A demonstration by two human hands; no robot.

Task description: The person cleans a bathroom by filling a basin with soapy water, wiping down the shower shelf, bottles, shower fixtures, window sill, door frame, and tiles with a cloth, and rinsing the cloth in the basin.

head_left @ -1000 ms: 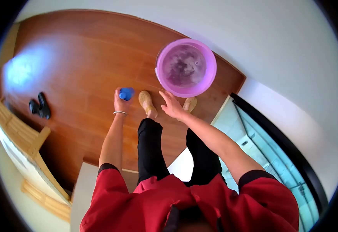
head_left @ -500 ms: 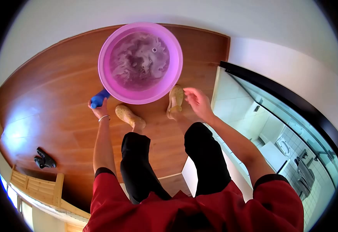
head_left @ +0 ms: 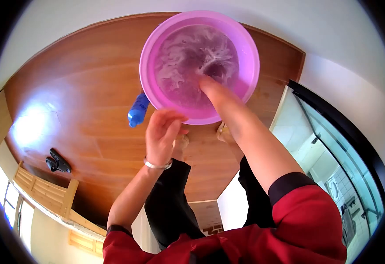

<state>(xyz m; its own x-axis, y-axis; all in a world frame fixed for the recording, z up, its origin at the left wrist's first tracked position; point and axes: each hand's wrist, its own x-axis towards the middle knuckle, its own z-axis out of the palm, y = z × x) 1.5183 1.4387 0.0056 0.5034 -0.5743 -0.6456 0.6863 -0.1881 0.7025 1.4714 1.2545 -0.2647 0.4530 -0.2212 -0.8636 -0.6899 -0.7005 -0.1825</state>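
While dark slippers (head_left: 58, 162) lie off to the left near a wooden frame (head_left: 47, 193) and a glass door (head_left: 346, 132) stands along the right, the purple basin (head_left: 147, 66) sits on the brown floor (head_left: 82, 79) close to the pale wall (head_left: 333, 35), just ahead of tan shoes (head_left: 222, 132) partly hidden by its near edge and by the left hand (head_left: 160, 134). That hand, a bracelet (head_left: 157, 166) at the wrist, is raised by the near rim with fingers loosely bent and empty; whether it touches the rim cannot be told. The right forearm (head_left: 252, 132) reaches forward and down across the near right rim, its hand (head_left: 205, 82) dipped into cloudy water (head_left: 175, 53), so its grip cannot be seen. The basin is round, mouth facing up; beside its near left rim, the blue bottle (head_left: 138, 110) has its long axis slanting toward the lower left, capped end outward, though upright or lying is unclear
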